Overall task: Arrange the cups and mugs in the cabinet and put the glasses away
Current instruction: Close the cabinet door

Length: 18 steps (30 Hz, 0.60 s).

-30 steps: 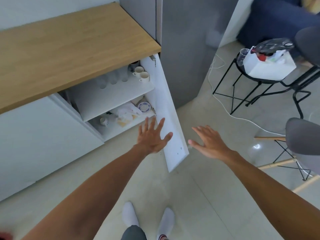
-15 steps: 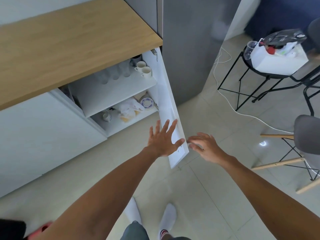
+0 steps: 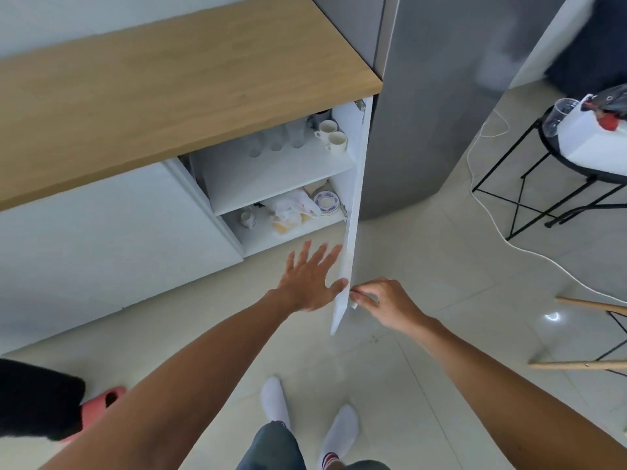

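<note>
The white cabinet door stands open, seen nearly edge-on. My right hand pinches a small white knob on the door's outer face near its lower free corner. On the inner side my left hand is spread flat, thumb touching the door's edge. On the upper shelf stand two white mugs at the right and several clear glasses beside them. The lower shelf holds a small cup, a plastic bag and a blue-patterned saucer.
A wooden countertop tops the cabinet; a grey fridge stands right of the door. A black wire side table carries a white box and a clear glass. A white cable runs along the floor. A pink slipper lies at left.
My right hand moved left and closed on the door's knob. My left hand moved up against the door's inner edge. The door now appears nearly edge-on.
</note>
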Tool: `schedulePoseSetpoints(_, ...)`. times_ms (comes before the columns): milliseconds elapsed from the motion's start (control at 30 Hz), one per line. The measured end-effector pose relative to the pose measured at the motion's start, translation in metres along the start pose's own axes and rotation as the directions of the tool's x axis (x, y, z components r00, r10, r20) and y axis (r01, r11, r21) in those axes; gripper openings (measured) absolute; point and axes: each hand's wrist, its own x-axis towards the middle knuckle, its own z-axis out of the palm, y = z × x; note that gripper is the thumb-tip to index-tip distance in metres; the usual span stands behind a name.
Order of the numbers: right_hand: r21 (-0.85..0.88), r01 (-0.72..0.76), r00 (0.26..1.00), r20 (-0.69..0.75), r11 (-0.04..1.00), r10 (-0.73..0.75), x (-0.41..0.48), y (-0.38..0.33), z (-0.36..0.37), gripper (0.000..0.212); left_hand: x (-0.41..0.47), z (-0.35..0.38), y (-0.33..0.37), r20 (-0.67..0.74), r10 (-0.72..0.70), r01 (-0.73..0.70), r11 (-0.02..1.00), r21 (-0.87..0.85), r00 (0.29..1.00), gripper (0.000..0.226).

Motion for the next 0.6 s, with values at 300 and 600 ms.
schedulePoseSetpoints(300,-0.018,0.067,0.997,-0.024,0.998,-0.067,0.089,-0.081,0.069,0.038,-0.026,-0.029,-0.118,-0.090,-0.221,0.211,0.972,-0.105,0.971,0.078)
schedulePoseSetpoints(600,0.065,0.110,0.988,0.105,0.992,-0.116,0.216,-0.145,0.103,0.032,-0.008,-0.085,-0.247,-0.064,-0.390,0.352,0.881,-0.316,0.919,0.081)
